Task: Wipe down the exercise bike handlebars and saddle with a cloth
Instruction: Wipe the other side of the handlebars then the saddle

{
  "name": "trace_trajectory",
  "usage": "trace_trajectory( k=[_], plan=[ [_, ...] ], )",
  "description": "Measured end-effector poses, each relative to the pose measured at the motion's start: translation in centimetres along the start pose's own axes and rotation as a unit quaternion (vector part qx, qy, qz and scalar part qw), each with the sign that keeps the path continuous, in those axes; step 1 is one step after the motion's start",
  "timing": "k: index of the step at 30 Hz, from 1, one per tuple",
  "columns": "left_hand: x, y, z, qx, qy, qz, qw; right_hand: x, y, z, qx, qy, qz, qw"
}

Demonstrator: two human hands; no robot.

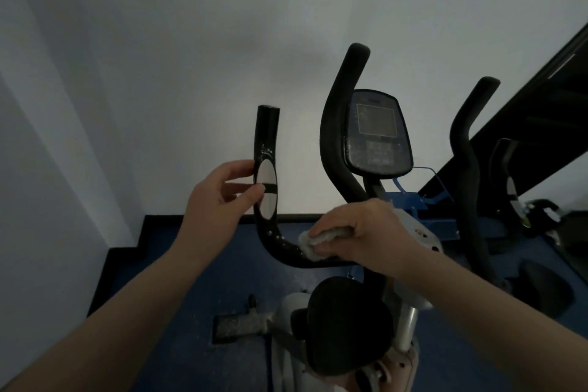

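Two hands at work: both are on the bike's curved black left handlebar (270,232), in a dim room.
Right hand (366,232): its fingers curl round a crumpled white cloth (313,243) and press it onto the low bend of the bar, close to the stem.
Left hand (219,197): fingers loosely spread, thumb and fingertips touching the bar beside the oval silver pulse-sensor pad (266,192); it seems to steady the bar and grips nothing firmly.
Marks on the bar: pale specks show above the pad and along the bend, so that stretch looks unfinished.
Black padded saddle (346,325): it sits below the hands, untouched, well apart from the cloth.
Other bars: the tall black foam-covered grips (337,124) either side of the dark console screen (377,134) carry no cloth now.
Progress, as I judge it: early to middle; one handlebar is in hand, and the remaining bars and the saddle appear left to do.
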State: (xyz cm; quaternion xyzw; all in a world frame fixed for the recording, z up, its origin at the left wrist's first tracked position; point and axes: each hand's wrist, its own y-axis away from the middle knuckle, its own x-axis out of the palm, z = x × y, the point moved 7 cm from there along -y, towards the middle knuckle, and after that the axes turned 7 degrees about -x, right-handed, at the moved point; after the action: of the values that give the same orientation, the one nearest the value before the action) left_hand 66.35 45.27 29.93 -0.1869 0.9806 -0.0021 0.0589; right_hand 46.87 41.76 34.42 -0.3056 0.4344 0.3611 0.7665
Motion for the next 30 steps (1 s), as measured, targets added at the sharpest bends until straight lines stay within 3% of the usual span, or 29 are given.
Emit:
trace_trajectory(
  k=[5,10,15,19,24,30],
  plan=[
    [0.0,-0.8,0.7,-0.041,0.046,-0.004,0.998,-2.3,0.7,-1.5,0.126,0.000,-0.162,0.979],
    [0.0,-1.0,1.0,-0.060,0.075,-0.002,0.995,-1.4,2.5,-1.0,0.140,0.058,0.011,0.988],
    [0.1,-1.0,1.1,-0.060,0.074,0.003,0.995,0.7,0.9,0.6,0.111,-0.011,-0.045,0.993],
    [0.0,-1.2,0.9,-0.060,0.072,0.016,0.995,-1.0,1.4,0.2,0.168,0.027,-0.159,0.973],
    [0.1,-0.9,0.8,-0.056,0.075,0.018,0.995,-0.1,2.5,1.7,0.183,0.026,-0.026,0.982],
    [0.0,-1.0,0.9,-0.061,0.080,0.021,0.995,1.3,0.8,1.6,0.187,-0.038,-0.144,0.971]
  ],
)
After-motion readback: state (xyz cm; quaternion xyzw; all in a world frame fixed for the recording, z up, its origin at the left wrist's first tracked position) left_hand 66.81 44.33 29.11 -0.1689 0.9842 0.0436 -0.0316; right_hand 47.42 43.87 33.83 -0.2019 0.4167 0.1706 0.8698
